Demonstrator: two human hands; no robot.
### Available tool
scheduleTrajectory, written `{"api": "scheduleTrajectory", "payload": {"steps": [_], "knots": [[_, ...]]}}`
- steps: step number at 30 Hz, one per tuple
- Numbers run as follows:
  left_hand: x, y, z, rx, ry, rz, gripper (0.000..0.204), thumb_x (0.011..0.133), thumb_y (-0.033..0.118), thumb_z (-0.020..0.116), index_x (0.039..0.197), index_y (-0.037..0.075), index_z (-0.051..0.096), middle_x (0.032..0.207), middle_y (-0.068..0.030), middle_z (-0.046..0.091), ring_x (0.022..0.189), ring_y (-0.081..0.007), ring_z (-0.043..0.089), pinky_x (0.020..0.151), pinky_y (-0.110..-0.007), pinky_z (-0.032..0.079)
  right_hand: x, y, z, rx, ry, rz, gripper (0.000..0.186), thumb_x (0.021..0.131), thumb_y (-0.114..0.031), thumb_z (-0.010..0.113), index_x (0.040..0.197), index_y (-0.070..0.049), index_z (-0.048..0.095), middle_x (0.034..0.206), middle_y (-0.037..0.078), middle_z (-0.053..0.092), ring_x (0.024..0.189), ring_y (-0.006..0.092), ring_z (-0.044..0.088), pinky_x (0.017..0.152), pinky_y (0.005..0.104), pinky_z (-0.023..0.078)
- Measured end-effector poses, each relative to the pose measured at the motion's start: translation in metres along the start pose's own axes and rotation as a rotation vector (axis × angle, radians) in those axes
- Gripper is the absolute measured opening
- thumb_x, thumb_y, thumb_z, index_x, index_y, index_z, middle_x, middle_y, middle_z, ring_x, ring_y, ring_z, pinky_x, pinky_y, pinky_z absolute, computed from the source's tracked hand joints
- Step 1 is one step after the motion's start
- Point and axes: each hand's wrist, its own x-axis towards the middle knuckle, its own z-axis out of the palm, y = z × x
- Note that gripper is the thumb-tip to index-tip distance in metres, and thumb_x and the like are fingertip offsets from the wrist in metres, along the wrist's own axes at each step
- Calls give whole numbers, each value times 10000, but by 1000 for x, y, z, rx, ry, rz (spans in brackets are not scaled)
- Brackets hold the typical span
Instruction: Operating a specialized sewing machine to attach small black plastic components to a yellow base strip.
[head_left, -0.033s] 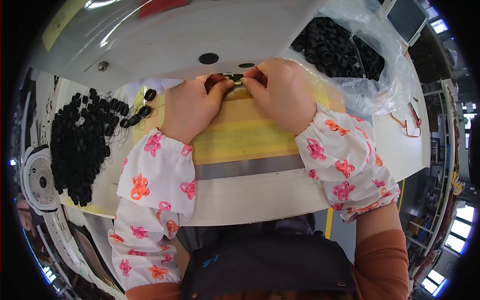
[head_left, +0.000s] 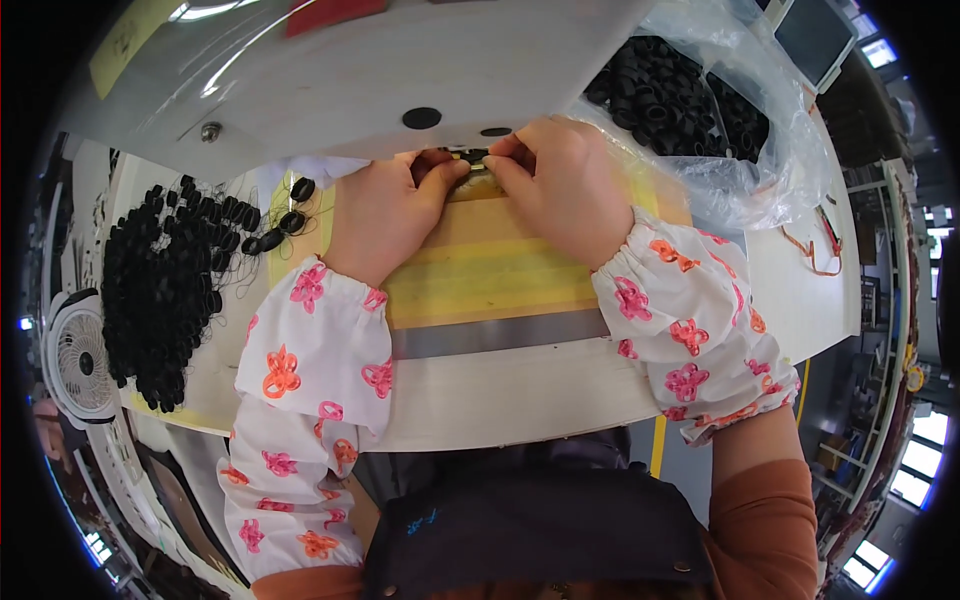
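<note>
Both hands reach in under the overhanging pale metal body of a machine (head_left: 390, 60), at a narrow opening above a yellow-taped work surface (head_left: 470, 265). My left hand (head_left: 395, 210) has its fingers curled and pinched at a small dark piece (head_left: 472, 156) in that opening. My right hand (head_left: 555, 190) mirrors it from the right, thumb and index closed at the same spot. What exactly each pinch holds is too small and hidden to make out.
A pile of black threaded rings (head_left: 160, 290) lies at the left, beside a white fan (head_left: 75, 355). A plastic bag of black rings (head_left: 675, 100) is at the upper right, a screen (head_left: 805, 40) behind it. A red-orange cord (head_left: 815, 262) lies on the pale table (head_left: 510, 390).
</note>
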Motion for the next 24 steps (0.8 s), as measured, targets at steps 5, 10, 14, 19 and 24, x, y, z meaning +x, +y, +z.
{"api": "scheduleTrajectory", "payload": {"steps": [5, 10, 14, 19, 24], "knots": [[0, -3, -1, -4, -39, -39, 291, 745, 303, 584, 786, 19, 632, 613, -94, 595, 563, -186, 570, 553, -269, 432, 2, 1, 1, -48, -27, -20, 130, 672, -81, 624, 693, 45, 598, 624, 165, 583, 525, 270, 561, 497, 326, 438], [-1, -4, -2, -135, -35, -128, 329, 741, 335, 597, 817, 16, 622, 615, -61, 588, 542, -140, 546, 544, -244, 424, 4, -3, -1, -63, -71, 58, 109, 648, -13, 594, 648, 6, 487, 638, 155, 547, 619, 329, 538, 543, 384, 425], [1, 0, -2, -32, -88, -121, 323, 738, 322, 607, 825, 11, 617, 624, -53, 590, 539, -123, 541, 536, -239, 422, 3, 1, -1, 39, -51, 83, 110, 644, -36, 599, 639, 4, 497, 621, 154, 548, 609, 326, 542, 537, 384, 432], [-1, -1, -2, -119, 15, -123, 275, 735, 277, 615, 770, 5, 619, 575, -48, 572, 506, -116, 521, 508, -241, 406, 3, 5, 6, 21, -25, 29, 103, 643, -38, 595, 638, 2, 500, 601, 146, 548, 586, 324, 541, 519, 390, 432], [3, 5, 0, -76, -8, -68, 290, 735, 284, 615, 741, -6, 609, 553, -59, 558, 486, -136, 508, 504, -257, 403, 2, 7, -1, -29, -45, 62, 112, 658, -73, 626, 677, 11, 554, 600, 121, 574, 531, 248, 568, 485, 316, 441]]}}
